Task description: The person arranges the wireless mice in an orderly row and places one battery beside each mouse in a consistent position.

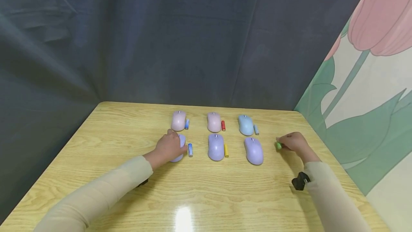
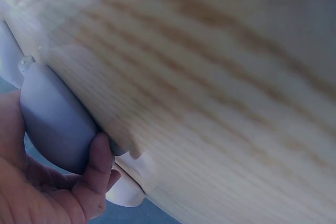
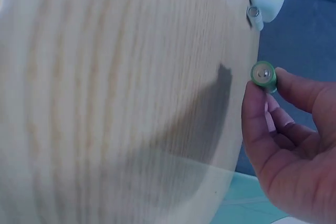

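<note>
In the head view my left hand (image 1: 168,147) grips a bluish-purple computer mouse (image 1: 181,140) at the front left, partly hidden by the hand. The left wrist view shows my fingertips (image 2: 101,153) against the side of this mouse (image 2: 55,116). Just right of it lies a blue battery (image 1: 190,150). Over at the right, my right hand (image 1: 293,141) pinches a green battery (image 1: 278,146) between thumb and fingers. The right wrist view shows the end of that battery (image 3: 263,74), held above the table. Nearest to this hand stands a purple mouse (image 1: 254,151).
Another purple mouse (image 1: 216,147) has a yellow battery (image 1: 226,150) beside it. Behind are two pinkish mice, one (image 1: 178,120) by a blue battery (image 1: 187,124), the other (image 1: 214,122) by a red battery (image 1: 223,125). A light-blue mouse (image 1: 246,125) lies by a pale-blue battery (image 1: 256,129).
</note>
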`<action>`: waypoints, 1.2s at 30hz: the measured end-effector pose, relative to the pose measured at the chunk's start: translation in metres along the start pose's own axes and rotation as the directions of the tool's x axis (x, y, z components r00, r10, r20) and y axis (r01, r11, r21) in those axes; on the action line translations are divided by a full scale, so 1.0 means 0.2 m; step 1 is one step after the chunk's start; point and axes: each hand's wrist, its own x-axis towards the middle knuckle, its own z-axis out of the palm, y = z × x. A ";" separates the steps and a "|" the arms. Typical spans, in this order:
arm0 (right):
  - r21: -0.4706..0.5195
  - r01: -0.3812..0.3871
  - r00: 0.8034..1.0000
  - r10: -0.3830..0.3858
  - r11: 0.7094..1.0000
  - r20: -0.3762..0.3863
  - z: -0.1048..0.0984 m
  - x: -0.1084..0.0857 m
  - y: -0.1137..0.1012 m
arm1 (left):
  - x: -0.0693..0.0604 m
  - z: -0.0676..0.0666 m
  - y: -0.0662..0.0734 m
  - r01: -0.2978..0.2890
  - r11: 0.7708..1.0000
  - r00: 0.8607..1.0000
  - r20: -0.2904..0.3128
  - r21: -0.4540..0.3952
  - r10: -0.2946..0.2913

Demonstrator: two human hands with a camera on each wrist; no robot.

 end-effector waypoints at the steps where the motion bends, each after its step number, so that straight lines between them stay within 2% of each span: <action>1: 0.004 0.006 1.000 -0.006 1.000 0.014 0.00 -0.01 -0.01 | 0.00 0.00 0.00 -0.002 1.000 1.000 -0.002 0.003 0.002; 6: 0.004 0.025 0.998 -0.025 1.000 0.064 0.03 -0.07 -0.06 | 0.00 0.00 0.00 -0.008 1.000 1.000 0.002 0.012 0.008; 13: 0.005 0.047 0.995 -0.048 0.999 0.082 0.10 -0.11 -0.08 | 0.00 0.01 -0.01 -0.013 1.000 1.000 0.003 0.013 0.013; 26: -0.120 0.038 0.996 -0.028 0.992 0.084 0.20 -0.15 -0.14 | 0.00 0.00 -0.01 -0.016 1.000 1.000 -0.007 -0.007 0.016; 36: -0.198 0.044 0.997 -0.032 0.979 0.065 0.24 -0.15 -0.15 | 0.00 -0.01 0.00 -0.004 1.000 1.000 0.022 -0.002 0.004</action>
